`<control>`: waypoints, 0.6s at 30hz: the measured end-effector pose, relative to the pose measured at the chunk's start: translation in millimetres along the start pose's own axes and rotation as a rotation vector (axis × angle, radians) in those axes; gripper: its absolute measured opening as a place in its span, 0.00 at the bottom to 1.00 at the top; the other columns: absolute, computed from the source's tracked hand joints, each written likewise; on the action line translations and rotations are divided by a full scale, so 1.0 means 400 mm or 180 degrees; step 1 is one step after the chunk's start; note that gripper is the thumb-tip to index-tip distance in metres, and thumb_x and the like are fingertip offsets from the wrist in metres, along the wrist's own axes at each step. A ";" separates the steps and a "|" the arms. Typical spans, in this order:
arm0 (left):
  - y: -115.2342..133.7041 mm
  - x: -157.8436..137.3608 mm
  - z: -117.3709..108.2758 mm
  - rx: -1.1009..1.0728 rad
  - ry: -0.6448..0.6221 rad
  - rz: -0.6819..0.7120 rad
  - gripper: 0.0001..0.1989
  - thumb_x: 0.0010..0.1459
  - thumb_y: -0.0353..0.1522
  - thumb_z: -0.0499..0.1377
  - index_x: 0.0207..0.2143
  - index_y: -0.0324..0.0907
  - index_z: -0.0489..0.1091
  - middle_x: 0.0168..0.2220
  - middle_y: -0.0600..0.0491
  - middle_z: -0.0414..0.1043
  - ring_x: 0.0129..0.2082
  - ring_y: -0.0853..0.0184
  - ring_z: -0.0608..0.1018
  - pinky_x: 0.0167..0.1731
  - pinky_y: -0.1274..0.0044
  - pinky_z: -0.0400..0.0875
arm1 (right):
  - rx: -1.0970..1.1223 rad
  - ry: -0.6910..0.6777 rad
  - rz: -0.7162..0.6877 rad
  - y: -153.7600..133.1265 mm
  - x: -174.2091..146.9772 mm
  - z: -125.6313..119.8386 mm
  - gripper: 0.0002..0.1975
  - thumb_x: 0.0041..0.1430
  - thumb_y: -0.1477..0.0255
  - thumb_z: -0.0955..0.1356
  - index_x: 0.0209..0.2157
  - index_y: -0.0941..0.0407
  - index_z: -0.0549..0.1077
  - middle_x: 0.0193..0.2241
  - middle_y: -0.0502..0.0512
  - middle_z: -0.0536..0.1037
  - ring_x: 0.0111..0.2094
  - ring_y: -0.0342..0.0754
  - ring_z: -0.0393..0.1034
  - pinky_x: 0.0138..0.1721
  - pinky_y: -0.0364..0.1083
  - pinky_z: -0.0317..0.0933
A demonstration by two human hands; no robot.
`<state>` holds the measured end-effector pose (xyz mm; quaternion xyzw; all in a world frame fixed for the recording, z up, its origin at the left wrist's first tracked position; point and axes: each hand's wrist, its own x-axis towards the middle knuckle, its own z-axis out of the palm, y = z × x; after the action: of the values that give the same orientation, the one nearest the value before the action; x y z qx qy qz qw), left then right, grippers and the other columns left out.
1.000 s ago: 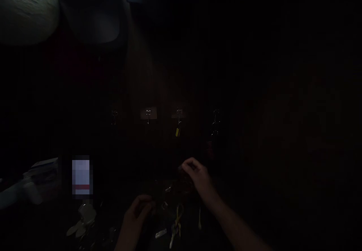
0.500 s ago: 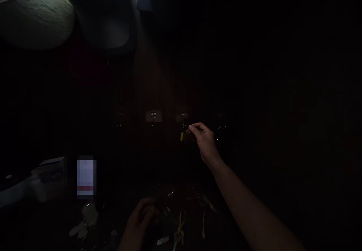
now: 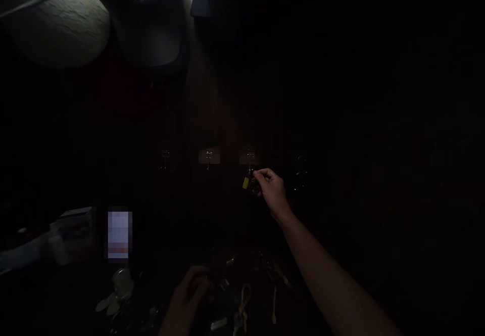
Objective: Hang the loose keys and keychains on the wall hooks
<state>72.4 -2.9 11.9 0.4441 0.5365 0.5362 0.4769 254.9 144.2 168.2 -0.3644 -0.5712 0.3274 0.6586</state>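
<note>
At one of the wall hooks [image 3: 250, 155], my right hand [image 3: 272, 188] pinches a bunch that looks like keys, with a yellow tag [image 3: 245, 183] hanging from it. The bunch touches or nearly touches the lower end of the hook; the dark hides which. Lower down, my left hand [image 3: 189, 293] is held over the surface with its fingers curled in. Whatever may be in those fingers is lost in the dark. Beside it lie a yellowish strap or cord [image 3: 244, 300], a small pale piece [image 3: 219, 323] and a thin yellowish strip [image 3: 274, 305].
More hooks [image 3: 208, 158] line the wall, and shiny things hang at the right one [image 3: 301, 174]. Hats [image 3: 151, 33] hang at the upper left. A box [image 3: 76, 235], a blurred-out bright panel [image 3: 119, 235] and pale rounded objects [image 3: 122, 285] stand at the lower left. Most of the scene is very dark.
The yellow tag has turned and shows more of its face. My right hand has stayed close to the same hook. The whole view has shifted slightly.
</note>
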 end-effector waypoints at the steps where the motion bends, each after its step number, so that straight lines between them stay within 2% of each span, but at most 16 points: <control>1: -0.002 -0.001 0.000 0.0018 -0.0016 0.0014 0.20 0.46 0.46 0.59 0.38 0.44 0.69 0.28 0.54 0.72 0.33 0.64 0.75 0.34 0.77 0.68 | -0.0017 -0.0012 0.0003 0.002 0.000 -0.001 0.13 0.45 0.60 0.68 0.25 0.57 0.69 0.18 0.45 0.68 0.17 0.38 0.61 0.15 0.37 0.53; 9: -0.024 0.014 -0.008 0.0060 -0.0014 0.0169 0.24 0.44 0.49 0.60 0.37 0.42 0.69 0.27 0.53 0.72 0.31 0.64 0.74 0.32 0.76 0.67 | 0.0022 -0.0045 0.0069 0.045 -0.018 -0.008 0.13 0.47 0.62 0.67 0.32 0.56 0.70 0.19 0.45 0.70 0.17 0.39 0.65 0.17 0.38 0.54; 14: -0.027 0.022 -0.012 0.0046 -0.0034 0.0332 0.22 0.45 0.48 0.60 0.36 0.42 0.69 0.26 0.54 0.73 0.28 0.66 0.74 0.31 0.77 0.67 | 0.0237 -0.0228 0.0330 0.080 -0.069 -0.011 0.19 0.46 0.61 0.67 0.38 0.56 0.68 0.26 0.50 0.76 0.20 0.40 0.67 0.20 0.40 0.57; 18: -0.027 0.024 -0.016 0.0142 0.0045 0.0452 0.19 0.46 0.46 0.60 0.36 0.42 0.68 0.26 0.54 0.73 0.30 0.66 0.75 0.32 0.77 0.67 | 0.0299 -0.0394 0.0456 0.101 -0.118 -0.013 0.19 0.46 0.61 0.67 0.39 0.57 0.68 0.28 0.52 0.77 0.20 0.40 0.67 0.20 0.40 0.56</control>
<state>64.9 5.4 0.7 0.4877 0.5188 0.5597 0.4239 253.2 124.6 109.2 -0.3521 -0.5672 0.4220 0.6133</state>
